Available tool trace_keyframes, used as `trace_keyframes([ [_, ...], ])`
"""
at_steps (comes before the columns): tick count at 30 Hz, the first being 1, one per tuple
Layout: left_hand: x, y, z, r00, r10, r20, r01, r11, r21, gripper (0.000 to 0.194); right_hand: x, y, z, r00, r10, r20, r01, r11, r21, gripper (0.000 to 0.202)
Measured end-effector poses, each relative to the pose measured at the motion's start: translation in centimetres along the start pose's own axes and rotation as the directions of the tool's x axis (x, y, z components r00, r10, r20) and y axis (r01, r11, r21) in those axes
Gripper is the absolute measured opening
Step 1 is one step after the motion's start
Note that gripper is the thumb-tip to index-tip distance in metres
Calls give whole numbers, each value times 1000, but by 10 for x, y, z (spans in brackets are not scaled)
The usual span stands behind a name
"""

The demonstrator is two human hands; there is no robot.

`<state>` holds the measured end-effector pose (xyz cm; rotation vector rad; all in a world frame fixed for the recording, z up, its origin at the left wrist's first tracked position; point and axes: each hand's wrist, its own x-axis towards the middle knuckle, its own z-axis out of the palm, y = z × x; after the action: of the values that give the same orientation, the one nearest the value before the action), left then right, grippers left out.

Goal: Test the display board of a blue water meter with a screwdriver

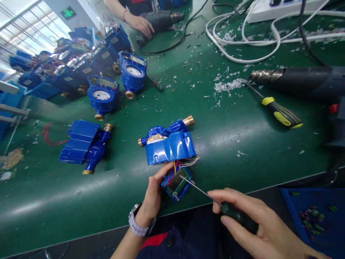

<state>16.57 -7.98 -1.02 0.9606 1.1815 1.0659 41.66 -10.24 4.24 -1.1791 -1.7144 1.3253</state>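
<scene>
My right hand (250, 219) is closed round the dark handle of a screwdriver (238, 216). Its thin shaft points left, and the tip is over a small circuit board with a display (176, 181); whether it touches I cannot tell. That board sits in a blue plastic housing (185, 189), held at its left side by my left hand (155, 192), whose fingers are partly hidden behind it. Coloured wires (185, 163) run from the board to a blue water meter (169, 147) with brass ends, lying on the green table just beyond.
More blue water meters (102, 95) stand left, with a large group (72, 61) behind. A yellow-black screwdriver (283, 113) and heat gun (299, 81) lie right. A co-worker's hand (138, 25) rests on another heat gun (161, 21). White cable (242, 43) coils at the back; a blue bin (293, 212) sits lower right.
</scene>
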Motion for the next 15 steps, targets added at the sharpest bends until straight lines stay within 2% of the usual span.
trace_keyframes([
  [3, -6, 5, -10, 986, 86, -145, -79, 995, 53, 55, -1, 0, 1, 997, 59, -47, -59, 998, 13, 33],
  [5, -10, 9, -16, 939, 160, -305, -146, 987, 68, 42, -3, 1, 1, 996, 63, -56, -61, 998, 30, 31],
  [7, -14, 14, -21, 891, 148, -429, -187, 981, -48, 43, -3, 2, 1, 998, 44, -39, -42, 998, 48, 31],
  [8, -16, 18, -21, 885, 96, -456, -187, 969, -158, 50, -3, 2, 2, 999, 34, -23, -33, 998, 53, 32],
  [10, -19, 26, -21, 892, -36, -451, -165, 903, -398, 59, 0, 2, 3, 1000, -1, -3, 2, 998, 56, 33],
  [12, -23, 36, -17, 905, -142, -400, -128, 808, -576, 61, 4, -1, 5, 997, -69, -26, 71, 996, 50, 32],
  [15, -29, 50, -6, 933, -208, -294, -86, 665, -742, 59, 14, -8, 10, 974, -210, -81, 213, 977, 26, 33],
])
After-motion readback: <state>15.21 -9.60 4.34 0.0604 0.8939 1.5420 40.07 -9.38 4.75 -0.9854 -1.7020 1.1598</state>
